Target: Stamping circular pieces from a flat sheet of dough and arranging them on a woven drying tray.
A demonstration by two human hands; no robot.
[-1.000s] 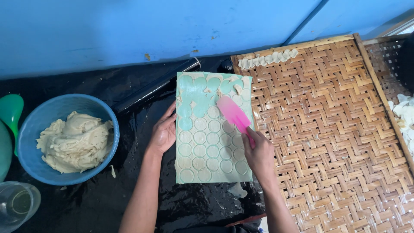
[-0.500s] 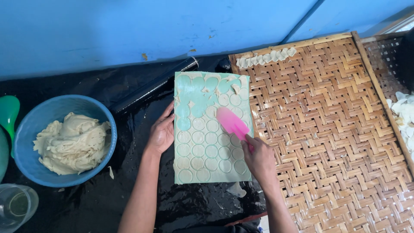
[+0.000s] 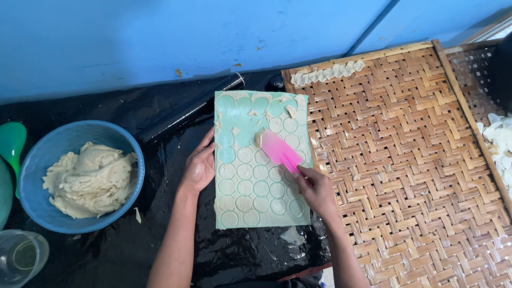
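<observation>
A pale green mould sheet [image 3: 234, 120] with rows of round holes lies on black plastic, most holes filled with pale dough. My right hand [image 3: 318, 190] grips the handle of a pink spatula [image 3: 279, 150], whose blade rests flat on the sheet's upper middle with a bit of dough at its tip. My left hand [image 3: 200, 165] presses on the sheet's left edge with fingers spread. Some holes near the top left show bare green.
A blue bowl [image 3: 128, 154] holding a lump of dough [image 3: 88, 178] sits at the left. A woven bamboo tray [image 3: 416, 176] fills the right, with a row of small dough pieces [image 3: 325, 73] at its top edge. A dark rolling pin [image 3: 192, 109] lies above the sheet.
The spatula blade has slid left and slightly down across the sheet, from its right side toward the middle. My left hand stays on the left edge.
</observation>
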